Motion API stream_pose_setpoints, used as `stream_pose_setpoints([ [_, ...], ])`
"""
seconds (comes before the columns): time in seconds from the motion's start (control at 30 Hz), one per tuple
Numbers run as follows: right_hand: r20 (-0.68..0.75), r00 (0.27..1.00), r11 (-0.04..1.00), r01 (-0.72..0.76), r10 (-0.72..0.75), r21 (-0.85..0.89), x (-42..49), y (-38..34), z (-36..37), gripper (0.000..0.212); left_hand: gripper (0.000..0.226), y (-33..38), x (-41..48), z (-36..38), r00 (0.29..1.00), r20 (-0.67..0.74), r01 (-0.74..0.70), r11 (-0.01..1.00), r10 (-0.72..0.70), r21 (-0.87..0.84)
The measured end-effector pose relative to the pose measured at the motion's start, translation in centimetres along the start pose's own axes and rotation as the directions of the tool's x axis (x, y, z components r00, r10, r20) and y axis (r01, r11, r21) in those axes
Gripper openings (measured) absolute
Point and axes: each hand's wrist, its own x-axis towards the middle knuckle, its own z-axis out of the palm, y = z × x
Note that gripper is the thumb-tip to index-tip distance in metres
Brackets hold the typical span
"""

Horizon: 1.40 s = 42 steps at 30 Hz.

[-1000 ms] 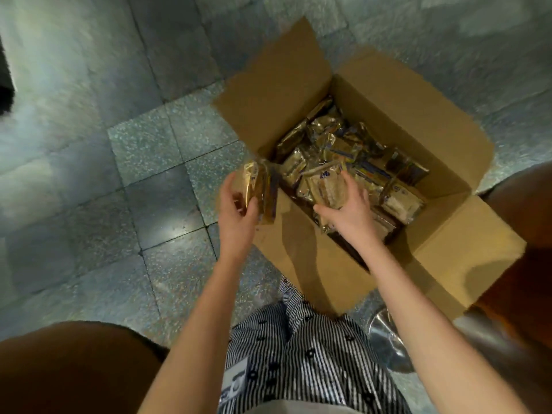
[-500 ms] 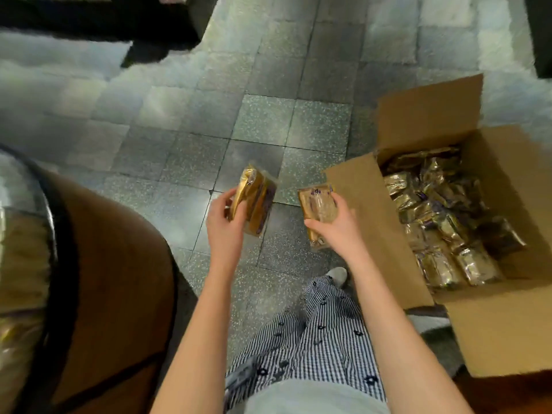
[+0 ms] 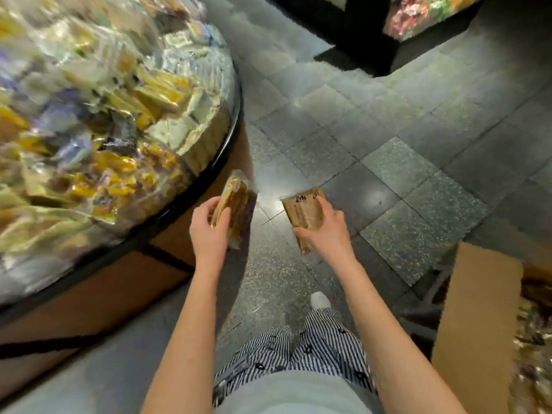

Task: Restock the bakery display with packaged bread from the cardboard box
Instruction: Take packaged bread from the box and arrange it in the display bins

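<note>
Two hands, each gripping bread: left hand (image 3: 209,231) curled round edge-on pack (image 3: 236,201) just beside bakery display (image 3: 104,291) rim, right hand (image 3: 325,234) clasping flat pack (image 3: 304,213). Display goods blurred, unreadable; cardboard box (image 3: 478,324) cut off, near right. Grey tiled floor (image 3: 397,162) below

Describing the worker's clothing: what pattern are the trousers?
The trousers have narrow dark-and-white stripes with small dark motifs; head view.

We logged: display (image 3: 125,282) at left, stock (image 3: 104,115) heaped on it; box (image 3: 478,324) at right on floor (image 3: 403,162), bread (image 3: 534,339) inside. Between them, before us: left hand (image 3: 207,231) held pack (image 3: 236,204) just beside the display; right hand (image 3: 327,234) held second pack (image 3: 304,212), apart.
</note>
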Motion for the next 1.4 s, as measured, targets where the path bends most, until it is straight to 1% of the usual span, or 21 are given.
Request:
stream_pose_setpoints([
  [0.07, 0.089, 0.994, 0.997, 0.070, -0.067, -0.039, 0.0, -2.5, 2.8, 0.092, 0.022, -1.8, -0.1, -3.7, 0.993, -0.104, 0.058, 0.998, -0.060, -0.029],
  [0.17, 0.229, 0.962, 0.978, 0.176, -0.147, -0.110, 0.0, -5.8, 7.2, 0.092, 0.021, -4.0, -0.8, -8.5, 0.959, -0.246, 0.133, 0.989, -0.143, -0.058],
  [0.27, 0.345, 0.917, 0.952, 0.266, -0.200, -0.154, 0.0, -8.6, 11.2, 0.091, 0.022, -5.9, -1.2, -12.5, 0.910, -0.345, 0.209, 0.973, -0.230, -0.098],
  [0.33, 0.431, 0.874, 0.935, 0.318, -0.224, -0.159, -0.1, -11.1, 14.5, 0.090, 0.024, -7.2, -1.4, -15.8, 0.857, -0.426, 0.256, 0.956, -0.292, -0.140],
  [0.4, 0.459, 0.856, 0.925, 0.344, -0.239, -0.161, -0.2, -12.0, 16.0, 0.090, 0.022, -7.5, -1.5, -17.0, 0.834, -0.460, 0.267, 0.952, -0.305, -0.148],
  [0.47, 0.522, 0.809, 0.898, 0.408, -0.271, -0.167, -0.3, -13.9, 18.9, 0.090, 0.023, -8.9, -1.3, -19.3, 0.788, -0.528, 0.274, 0.948, -0.317, -0.160],
  [0.53, 0.573, 0.774, 0.877, 0.444, -0.270, -0.185, -0.1, -15.7, 21.7, 0.090, 0.022, -10.2, -1.0, -21.3, 0.746, -0.577, 0.279, 0.943, -0.332, -0.182],
  [0.63, 0.625, 0.728, 0.844, 0.498, -0.284, -0.197, 0.6, -19.5, 25.9, 0.089, 0.021, -12.1, 0.1, -24.4, 0.687, -0.637, 0.277, 0.937, -0.349, -0.214],
  [0.7, 0.663, 0.688, 0.831, 0.528, -0.296, -0.176, 1.1, -22.2, 28.8, 0.089, 0.020, -12.8, 1.2, -26.7, 0.640, -0.683, 0.289, 0.934, -0.353, -0.212],
  [0.9, 0.752, 0.569, 0.805, 0.587, -0.333, -0.087, 1.3, -30.1, 37.4, 0.090, 0.021, -15.0, 5.3, -34.2, 0.535, -0.749, 0.347, 0.910, -0.392, -0.228],
  [1.1, 0.810, 0.457, 0.770, 0.638, -0.367, -0.011, 0.9, -36.4, 43.9, 0.088, 0.025, -16.2, 8.4, -40.4, 0.398, -0.816, 0.368, 0.888, -0.420, -0.277],
  [1.23, 0.845, 0.411, 0.749, 0.663, -0.342, -0.019, 0.1, -38.4, 47.0, 0.085, 0.024, -17.2, 8.1, -42.9, 0.305, -0.848, 0.401, 0.866, -0.433, -0.297],
  [1.4, 0.876, 0.369, 0.715, 0.698, -0.311, -0.040, -1.4, -39.2, 50.8, 0.086, 0.023, -19.4, 6.9, -46.1, 0.180, -0.863, 0.415, 0.832, -0.472, -0.368],
])
